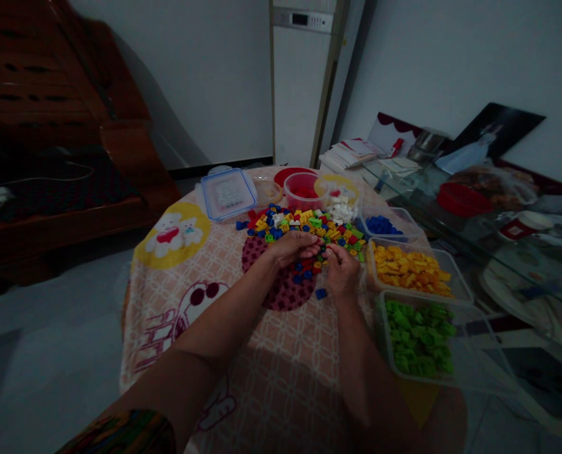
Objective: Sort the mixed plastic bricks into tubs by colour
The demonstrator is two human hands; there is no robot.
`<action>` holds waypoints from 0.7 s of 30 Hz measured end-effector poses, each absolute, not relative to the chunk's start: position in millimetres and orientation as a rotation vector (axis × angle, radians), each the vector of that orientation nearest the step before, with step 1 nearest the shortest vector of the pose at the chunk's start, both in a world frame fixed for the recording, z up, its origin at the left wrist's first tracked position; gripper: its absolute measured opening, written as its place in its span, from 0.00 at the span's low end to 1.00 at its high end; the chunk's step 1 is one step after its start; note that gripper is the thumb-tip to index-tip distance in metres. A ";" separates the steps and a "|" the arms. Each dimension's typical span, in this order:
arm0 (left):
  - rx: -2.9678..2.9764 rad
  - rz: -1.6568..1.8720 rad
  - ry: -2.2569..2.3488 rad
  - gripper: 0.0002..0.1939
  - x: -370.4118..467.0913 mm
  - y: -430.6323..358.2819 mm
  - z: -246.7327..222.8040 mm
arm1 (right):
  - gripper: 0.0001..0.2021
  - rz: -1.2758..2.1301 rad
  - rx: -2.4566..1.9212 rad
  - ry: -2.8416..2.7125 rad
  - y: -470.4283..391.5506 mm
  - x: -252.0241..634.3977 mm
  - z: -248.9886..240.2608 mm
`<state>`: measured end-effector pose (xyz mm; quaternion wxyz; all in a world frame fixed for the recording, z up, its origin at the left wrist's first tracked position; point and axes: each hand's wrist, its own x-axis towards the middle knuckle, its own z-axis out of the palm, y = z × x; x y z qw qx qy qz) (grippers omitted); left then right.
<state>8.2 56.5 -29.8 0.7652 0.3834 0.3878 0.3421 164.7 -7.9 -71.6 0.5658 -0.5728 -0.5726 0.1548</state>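
Observation:
A mixed pile of small plastic toy bricks [304,219] in several colours lies on the cloth-covered round table. Over its near edge, my left hand [294,247] is turned partly palm up with its fingers curled together. Close beside it, my right hand [343,271] is closed in a pinch, its fingertips almost meeting the left ones. Whatever sits between the fingers is too small and dark to make out. Loose blue and red pieces lie below the hands, with one blue brick [321,294] apart from the rest.
On the right stand clear boxes of blue bricks [381,225], yellow bricks [408,270] and green bricks [418,337]. Behind the pile are a round tub [296,200] with red pieces, white bricks [341,211] and a blue-rimmed lid [229,194]. A cluttered glass table [418,217] adjoins the right side.

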 end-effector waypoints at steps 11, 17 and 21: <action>0.825 0.878 0.827 0.04 7.5 60.5 -29.1 | 0.15 0.381 -1.336 -1.324 -7.8 162.6 -76.2; 1.044 1.190 0.993 0.10 11.4 94.8 -6.4 | 0.13 0.424 -1.321 -1.307 -6.0 161.1 -79.6; 1.177 1.389 1.113 0.06 21.0 143.4 17.4 | 0.13 0.408 -1.331 -1.256 -4.3 162.3 -81.2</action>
